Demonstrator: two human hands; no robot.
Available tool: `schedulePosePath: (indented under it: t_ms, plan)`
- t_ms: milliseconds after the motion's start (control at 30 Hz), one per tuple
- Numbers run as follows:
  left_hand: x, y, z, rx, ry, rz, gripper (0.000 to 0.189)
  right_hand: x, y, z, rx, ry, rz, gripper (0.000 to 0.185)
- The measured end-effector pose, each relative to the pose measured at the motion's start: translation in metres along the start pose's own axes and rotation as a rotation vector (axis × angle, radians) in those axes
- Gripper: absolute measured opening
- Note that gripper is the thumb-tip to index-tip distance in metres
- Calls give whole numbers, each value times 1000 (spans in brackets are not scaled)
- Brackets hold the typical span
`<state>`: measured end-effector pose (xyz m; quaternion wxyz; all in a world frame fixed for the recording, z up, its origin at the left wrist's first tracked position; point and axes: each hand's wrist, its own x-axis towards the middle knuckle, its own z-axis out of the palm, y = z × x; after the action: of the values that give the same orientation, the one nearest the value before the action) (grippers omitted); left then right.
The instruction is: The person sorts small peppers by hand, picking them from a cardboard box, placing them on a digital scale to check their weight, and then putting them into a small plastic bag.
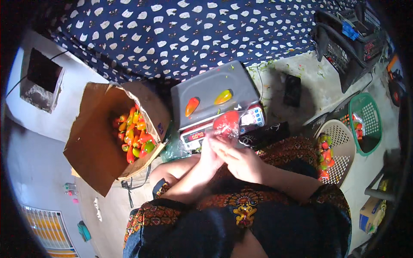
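Note:
My left hand and my right hand meet in front of me, both gripping the gathered end of a clear plastic bag. Inside the bag is red pepper; how many pieces, I cannot tell. The bag is held over the front edge of a digital scale, partly covering its lit panel. On the scale's grey platform lie an orange-red pepper and a yellow-green pepper, apart from each other.
Left of the scale, an open cardboard box holds many peppers. To the right stand a beige perforated basket and a green basket, both with bagged peppers. A cat-print cloth hangs behind. Black crates stand at the upper right.

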<state>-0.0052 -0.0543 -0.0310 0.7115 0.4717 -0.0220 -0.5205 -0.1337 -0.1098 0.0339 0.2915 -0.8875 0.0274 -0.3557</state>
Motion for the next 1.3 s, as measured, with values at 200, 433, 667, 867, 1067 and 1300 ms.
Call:
schedulePosePath:
  t_ms: [200, 433, 667, 867, 1067, 1300]
  plan:
    - [11, 10, 35, 297, -345, 485, 57, -2, -15, 3, 210, -136, 136, 43]
    - [18, 3, 42, 173, -512, 473, 50, -9, -12, 6, 273, -89, 115, 50]
    - [-6, 24, 62, 449, -347, 15, 51, -10, -20, 11, 382, -195, 153, 45]
    - [4, 13, 23, 260, -520, -156, 40, 3, -2, -14, 517, 61, 220, 49]
    - [-40, 82, 106, 1006, -606, -141, 34, 4, 33, -62, 283, 198, 420, 50]
    - [-23, 133, 67, 962, -623, 148, 31, 7, 35, -70, 311, 386, 447, 50]
